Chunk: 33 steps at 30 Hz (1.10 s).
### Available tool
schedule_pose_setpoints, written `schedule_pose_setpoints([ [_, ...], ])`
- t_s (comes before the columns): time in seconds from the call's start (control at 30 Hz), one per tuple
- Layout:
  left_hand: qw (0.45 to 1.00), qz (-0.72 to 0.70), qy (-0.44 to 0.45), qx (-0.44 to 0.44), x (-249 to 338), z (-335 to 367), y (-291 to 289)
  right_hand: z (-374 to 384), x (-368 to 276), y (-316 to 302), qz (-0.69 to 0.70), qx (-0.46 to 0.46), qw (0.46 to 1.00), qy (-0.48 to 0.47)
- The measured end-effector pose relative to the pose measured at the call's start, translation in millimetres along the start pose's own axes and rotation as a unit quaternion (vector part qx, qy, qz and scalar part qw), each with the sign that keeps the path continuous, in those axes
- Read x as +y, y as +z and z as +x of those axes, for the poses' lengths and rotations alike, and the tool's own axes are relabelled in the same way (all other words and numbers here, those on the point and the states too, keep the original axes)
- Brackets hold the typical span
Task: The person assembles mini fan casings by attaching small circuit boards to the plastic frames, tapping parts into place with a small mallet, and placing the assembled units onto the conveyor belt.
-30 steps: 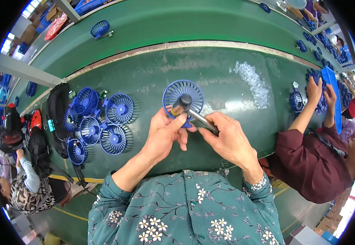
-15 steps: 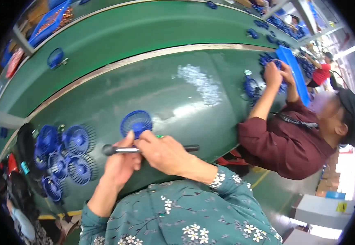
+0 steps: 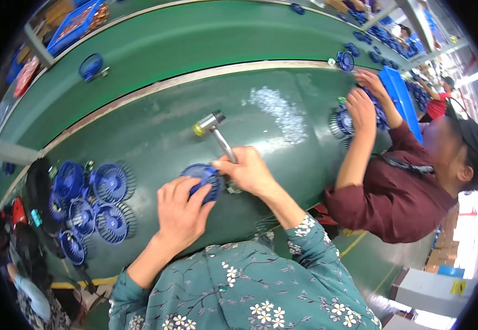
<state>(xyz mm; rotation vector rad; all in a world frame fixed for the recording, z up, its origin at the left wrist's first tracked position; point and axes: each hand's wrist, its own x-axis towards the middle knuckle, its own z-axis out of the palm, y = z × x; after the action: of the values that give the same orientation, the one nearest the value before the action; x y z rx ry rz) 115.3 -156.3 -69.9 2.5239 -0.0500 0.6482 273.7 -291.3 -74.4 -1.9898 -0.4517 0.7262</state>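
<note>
In my right hand [image 3: 249, 171] is a small mallet [image 3: 223, 145], gripped by its metal handle. Its head has a yellow face and a black face and is raised beyond the hand, pointing away from me. A round blue fan cage [image 3: 201, 171] is under my left hand [image 3: 180, 213], whose fingers curl over its near side. My right fingertips are close to the cage's right edge; I cannot tell whether they touch it. A small part sticks out beneath my right hand, mostly hidden.
Several blue fan cages [image 3: 110, 183] lie in a cluster at the left of the green table. Small shiny pieces [image 3: 279, 113] are scattered beyond my hands. At right a co-worker [image 3: 393, 187] handles fan cages beside a blue tray [image 3: 398, 99]. A green belt [image 3: 178, 52] runs behind.
The mallet has swung from lying crosswise in my hands to pointing away in my right hand. My left hand has moved onto the fan cage, which is nearer me. The co-worker's hands have parted.
</note>
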Motion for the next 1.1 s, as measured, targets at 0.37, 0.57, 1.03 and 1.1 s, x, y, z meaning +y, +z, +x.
schedule_pose_setpoints([
  [0.37, 0.999, 0.036, 0.003, 0.001, -7.4, 0.1, 4.1, -53.5, -18.4, -18.0, -0.087, 0.122, 0.977, -0.152],
  [0.57, 0.999, 0.042, 0.003, -0.011, -6.9, 0.7, -3.8, -64.0, 11.5, -11.7, -0.22, 0.098, 0.959, -0.153],
  [1.03, 0.999, -0.004, -0.043, -0.031, -9.4, -6.1, -24.1, 26.3, 38.6, -78.6, -0.223, 0.296, 0.929, -0.006],
  [1.1, 0.999, -0.006, -0.045, -0.022, -10.2, -7.1, -23.6, 30.1, 42.4, -78.9, -0.256, 0.3, 0.918, -0.031],
])
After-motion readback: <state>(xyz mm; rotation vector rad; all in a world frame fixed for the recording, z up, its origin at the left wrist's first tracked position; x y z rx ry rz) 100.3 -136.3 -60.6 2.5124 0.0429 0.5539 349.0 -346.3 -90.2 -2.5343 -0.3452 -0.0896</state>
